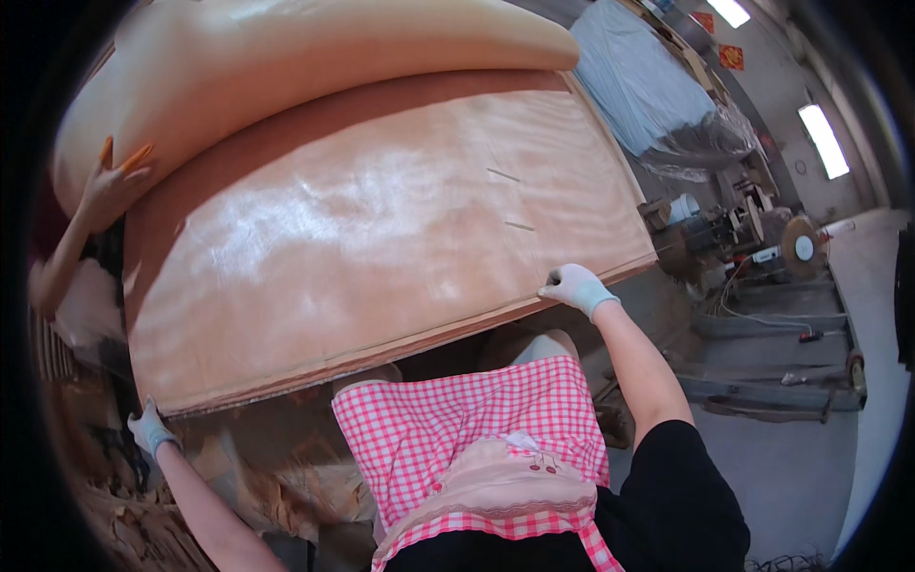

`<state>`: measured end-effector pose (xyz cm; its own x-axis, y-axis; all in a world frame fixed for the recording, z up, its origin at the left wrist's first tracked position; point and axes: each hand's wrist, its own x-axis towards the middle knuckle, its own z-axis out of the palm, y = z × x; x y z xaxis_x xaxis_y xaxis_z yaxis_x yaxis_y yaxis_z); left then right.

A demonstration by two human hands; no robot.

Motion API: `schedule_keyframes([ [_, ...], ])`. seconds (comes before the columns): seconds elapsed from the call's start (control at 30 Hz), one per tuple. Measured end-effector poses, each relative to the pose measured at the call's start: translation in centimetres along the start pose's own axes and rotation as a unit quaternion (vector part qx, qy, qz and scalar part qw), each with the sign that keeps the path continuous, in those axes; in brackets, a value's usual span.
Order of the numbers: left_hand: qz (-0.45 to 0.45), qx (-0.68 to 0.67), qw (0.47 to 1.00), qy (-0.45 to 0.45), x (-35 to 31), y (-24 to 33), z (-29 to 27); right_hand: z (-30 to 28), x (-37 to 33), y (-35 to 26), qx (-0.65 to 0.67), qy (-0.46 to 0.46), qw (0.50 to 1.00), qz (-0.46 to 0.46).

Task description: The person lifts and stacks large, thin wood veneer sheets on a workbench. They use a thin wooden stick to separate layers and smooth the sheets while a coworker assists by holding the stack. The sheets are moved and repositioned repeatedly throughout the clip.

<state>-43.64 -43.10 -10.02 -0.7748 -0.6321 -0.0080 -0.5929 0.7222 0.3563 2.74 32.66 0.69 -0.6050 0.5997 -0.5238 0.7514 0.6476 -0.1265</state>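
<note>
A stack of wide, thin reddish-brown wood veneer sheets (pixel 381 229) lies in front of me, its layered edge toward my body. My left hand (pixel 152 429), in a pale glove, closes on the near left corner of the top sheet. My right hand (pixel 578 289), gloved too, pinches the near edge toward the right end. Beyond them, a large paler sheet (pixel 334 62) curls up and back in a long bulge over the far side. Two short dark slits (pixel 503 175) show on the flat sheet's right part.
At the left a co-worker's hand (pixel 105 191) with orange fingertips rests against the curled sheet. A plastic-covered stack (pixel 648 81) stands at the far right. Machinery (pixel 734 234) and a metal frame (pixel 772 324) are on the right. Torn brown scraps (pixel 295 481) lie below the stack.
</note>
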Motion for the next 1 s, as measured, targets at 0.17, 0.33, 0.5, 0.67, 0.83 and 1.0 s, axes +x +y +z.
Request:
schedule_keyframes([
  [0.17, 0.073, 0.126, 0.976, 0.162, -5.3, 4.8, -1.4, 1.9, 0.6, 0.6, 0.013, -0.014, 0.999, 0.031],
  [0.33, 0.459, -0.134, 0.878, -0.019, -25.6, 12.5, 5.6, 1.9, 1.6, 0.1, -0.014, -0.011, 1.000, -0.010],
  [0.5, 0.692, -0.026, 0.689, -0.211, -57.9, 21.9, 3.0, 1.8, 1.7, 0.8, 0.028, -0.014, 0.999, -0.019],
  [0.67, 0.698, 0.017, 0.666, -0.262, -62.8, 22.7, 6.0, 0.9, 0.9, 4.1, 0.107, -0.004, 0.990, -0.097],
  [0.83, 0.699, 0.047, 0.662, -0.266, -62.2, 22.8, 5.9, -3.6, 1.5, 18.9, 0.109, 0.023, 0.991, -0.068],
  [1.0, 0.697, 0.067, 0.662, -0.267, -61.7, 22.8, 5.6, -7.0, 2.3, 30.0, 0.067, 0.057, 0.996, 0.001],
])
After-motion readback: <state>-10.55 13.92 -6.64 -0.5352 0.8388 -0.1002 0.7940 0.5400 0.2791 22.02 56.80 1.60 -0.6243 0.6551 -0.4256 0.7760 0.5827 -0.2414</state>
